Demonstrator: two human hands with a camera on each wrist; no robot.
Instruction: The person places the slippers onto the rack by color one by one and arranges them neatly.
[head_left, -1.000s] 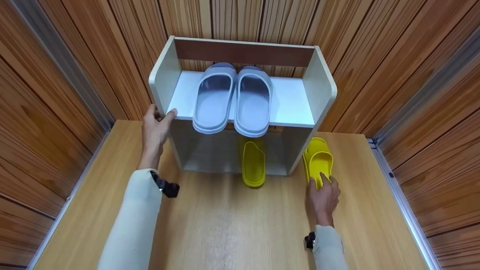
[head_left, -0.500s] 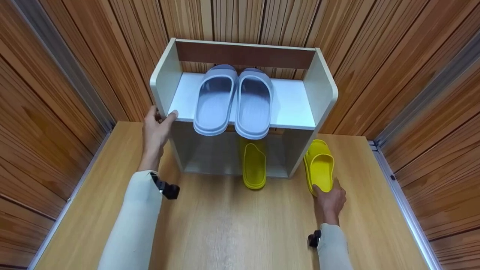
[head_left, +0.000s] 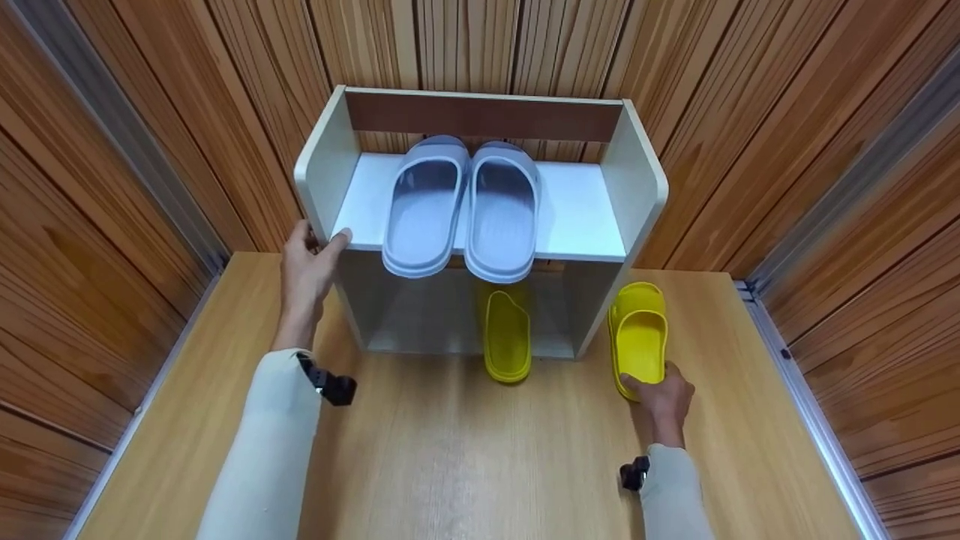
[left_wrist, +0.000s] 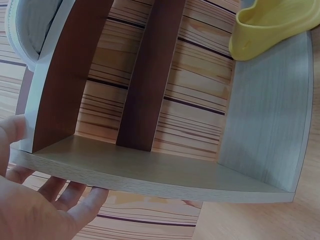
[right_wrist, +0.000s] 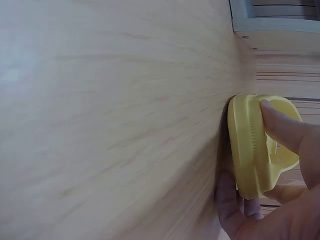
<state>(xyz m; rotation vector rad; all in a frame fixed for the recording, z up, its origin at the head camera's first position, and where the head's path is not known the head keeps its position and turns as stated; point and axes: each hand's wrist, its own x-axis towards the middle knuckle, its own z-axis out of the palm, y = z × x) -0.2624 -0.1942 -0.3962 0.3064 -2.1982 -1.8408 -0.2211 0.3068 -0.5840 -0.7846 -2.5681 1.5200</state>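
My left hand point(head_left: 306, 277) holds the left side panel of a white two-tier shoe rack point(head_left: 643, 180), thumb at the upper shelf's front edge and fingers outside the panel. On the right, my right hand point(head_left: 666, 399) grips the heel end of a yellow slipper point(head_left: 641, 337). In the right wrist view the thumb lies on the heel rim of this slipper point(right_wrist: 245, 145), with fingers below its sole. Another yellow slipper point(head_left: 508, 337) sits on the rack's lower level, heel protruding forward. Two grey-lavender slippers, one left point(head_left: 424, 217) and one right point(head_left: 501, 225), stand side by side on the upper shelf.
The rack stands on a light wooden floor board point(head_left: 465, 457) against a wood-grain back wall point(head_left: 465, 45). Similar panels enclose the left point(head_left: 75, 262) and right sides, with metal strips point(head_left: 814, 420) along the floor edges.
My right hand has shifted from over the yellow slipper's opening back to its heel and now grips it there. The left hand keeps its hold on the rack; the view has tilted slightly.
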